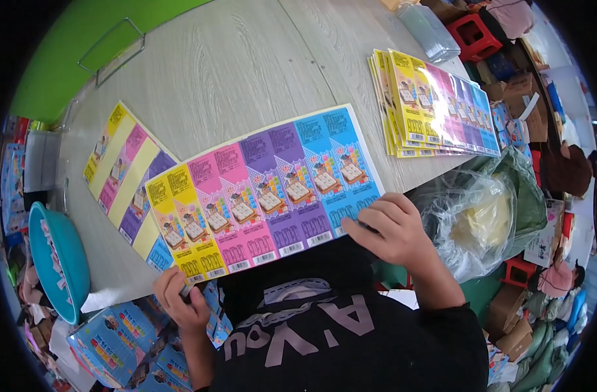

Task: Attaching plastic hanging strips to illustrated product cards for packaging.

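Observation:
A wide sheet of printed labels (264,191), with yellow, pink, purple and blue panels, spans the space in front of me at a slight tilt. My left hand (183,300) pinches its lower left corner. At the lower right corner my right hand (395,230) grips the edge, fingers curled over it. Partly under this sheet, to the left, lies another label sheet (117,171) with several strips gone, leaving pale yellow backing. A stack of glossy label sheets (437,104) rests at the table's right side.
The pale wood-grain table (226,72) stretches ahead. A turquoise basin (76,277) holding small paper pieces stands left. Blue printed boxes (115,340) sit lower left. A clear plastic bag (468,225) hangs open beyond the right edge. Clear plastic cases (430,32) and a red stool (473,36) are upper right.

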Motion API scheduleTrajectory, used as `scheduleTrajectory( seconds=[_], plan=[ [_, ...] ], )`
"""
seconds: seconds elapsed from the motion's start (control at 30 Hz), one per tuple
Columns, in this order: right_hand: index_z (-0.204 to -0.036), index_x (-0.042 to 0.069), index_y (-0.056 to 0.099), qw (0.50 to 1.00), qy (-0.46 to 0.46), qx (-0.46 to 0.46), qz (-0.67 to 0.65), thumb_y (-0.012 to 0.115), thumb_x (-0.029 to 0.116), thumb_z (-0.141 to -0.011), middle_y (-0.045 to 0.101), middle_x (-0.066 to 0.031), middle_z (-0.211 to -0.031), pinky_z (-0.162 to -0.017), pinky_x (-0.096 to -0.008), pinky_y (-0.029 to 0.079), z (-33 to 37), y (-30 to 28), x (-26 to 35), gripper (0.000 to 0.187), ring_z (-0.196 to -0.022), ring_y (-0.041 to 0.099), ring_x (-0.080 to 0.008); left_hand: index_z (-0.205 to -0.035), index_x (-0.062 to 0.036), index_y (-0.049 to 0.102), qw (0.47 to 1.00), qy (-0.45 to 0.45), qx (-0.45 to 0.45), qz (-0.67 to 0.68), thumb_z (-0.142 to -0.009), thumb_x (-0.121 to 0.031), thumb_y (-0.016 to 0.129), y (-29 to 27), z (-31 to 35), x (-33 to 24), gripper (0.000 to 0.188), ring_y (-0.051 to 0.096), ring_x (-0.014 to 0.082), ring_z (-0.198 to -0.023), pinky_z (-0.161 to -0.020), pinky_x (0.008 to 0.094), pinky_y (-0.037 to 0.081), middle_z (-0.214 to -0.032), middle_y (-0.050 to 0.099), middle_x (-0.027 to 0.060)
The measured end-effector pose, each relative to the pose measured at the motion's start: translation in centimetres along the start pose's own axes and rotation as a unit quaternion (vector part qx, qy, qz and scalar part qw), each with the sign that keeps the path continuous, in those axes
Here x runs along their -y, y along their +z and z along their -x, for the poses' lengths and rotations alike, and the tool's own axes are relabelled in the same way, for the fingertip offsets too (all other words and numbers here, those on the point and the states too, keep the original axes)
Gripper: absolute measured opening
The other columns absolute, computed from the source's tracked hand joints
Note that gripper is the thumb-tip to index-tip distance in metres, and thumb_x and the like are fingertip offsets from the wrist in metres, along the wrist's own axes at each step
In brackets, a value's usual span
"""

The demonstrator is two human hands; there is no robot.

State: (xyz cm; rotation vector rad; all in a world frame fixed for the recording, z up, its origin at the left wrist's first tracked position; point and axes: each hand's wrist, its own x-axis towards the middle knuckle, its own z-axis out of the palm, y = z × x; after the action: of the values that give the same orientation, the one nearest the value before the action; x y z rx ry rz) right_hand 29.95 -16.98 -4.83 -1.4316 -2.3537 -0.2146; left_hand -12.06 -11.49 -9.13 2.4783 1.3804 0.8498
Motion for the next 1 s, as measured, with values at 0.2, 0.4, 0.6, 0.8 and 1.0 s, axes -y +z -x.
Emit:
scheduleTrajectory(
  seconds=[0.2, 0.4, 0.6, 0.8, 1.0],
  plan=[
    [-0.103, 0.018, 0.074, 0.974, -0.045, -0.203, 0.092, 0.079, 0.016, -0.078, 0.058, -0.0012, -0.099, -0.074, -0.0350, 0.056, 0.4, -6.4, -2.2, 0.025, -0.090, 0.062, -0.0197, -0.131, 0.0062, 0.056, 0.999, -0.015, -0.030, 0.028, -0.104, -0.025, 0.048, 0.1, -0.3, 1.1, 0.041, 0.056, 0.0348, -0.112, -0.102, 0.0451, 0.043, -0.128, 0.059, 0.0239],
    [-0.102, 0.003, 0.066, 0.840, -0.098, -0.369, 0.386, 0.070, 0.029, -0.100, 0.054, -0.0105, -0.103, -0.073, -0.0393, 0.062, 6.0, -16.1, -9.8, 0.027, -0.086, 0.062, -0.0247, -0.129, 0.0049, 0.060, 0.999, -0.019, -0.010, 0.044, -0.100, -0.014, 0.050, 0.7, -2.6, 0.3, 0.036, 0.056, 0.0307, -0.094, -0.088, 0.0401, 0.047, -0.126, 0.061, 0.0231],
    [-0.105, 0.003, 0.075, 0.880, 0.141, -0.271, 0.362, 0.077, -0.003, -0.088, 0.070, -0.0125, -0.110, -0.085, -0.0388, 0.056, 14.4, -13.7, -17.9, 0.018, -0.098, 0.068, -0.0280, -0.120, 0.0031, 0.063, 0.999, 0.033, 0.023, 0.023, -0.095, -0.006, 0.053, 0.3, -4.9, -0.8, 0.028, 0.059, 0.0331, -0.098, -0.085, 0.0417, 0.048, -0.119, 0.064, 0.0217],
    [-0.102, 0.007, 0.077, 0.919, 0.315, -0.178, 0.157, 0.071, -0.007, -0.086, 0.067, -0.0113, -0.111, -0.096, -0.0397, 0.049, 19.0, -7.3, -22.2, 0.021, -0.110, 0.064, -0.0306, -0.102, 0.0007, 0.067, 0.978, 0.188, 0.092, 0.014, -0.093, -0.004, 0.057, 0.7, -12.8, -4.6, 0.014, 0.062, 0.0374, -0.091, -0.081, 0.0453, 0.049, -0.101, 0.067, 0.0179],
    [-0.101, 0.002, 0.075, 0.942, 0.306, -0.132, 0.033, 0.063, -0.003, -0.089, 0.068, -0.0130, -0.114, -0.104, -0.0391, 0.044, 19.4, -8.3, -23.8, 0.018, -0.115, 0.062, -0.0312, -0.105, -0.0023, 0.068, 0.946, 0.219, 0.165, 0.170, -0.091, -0.005, 0.063, 6.8, -21.5, -11.2, 0.015, 0.067, 0.0356, -0.088, -0.078, 0.0449, 0.052, -0.103, 0.070, 0.0160]
  ],
)
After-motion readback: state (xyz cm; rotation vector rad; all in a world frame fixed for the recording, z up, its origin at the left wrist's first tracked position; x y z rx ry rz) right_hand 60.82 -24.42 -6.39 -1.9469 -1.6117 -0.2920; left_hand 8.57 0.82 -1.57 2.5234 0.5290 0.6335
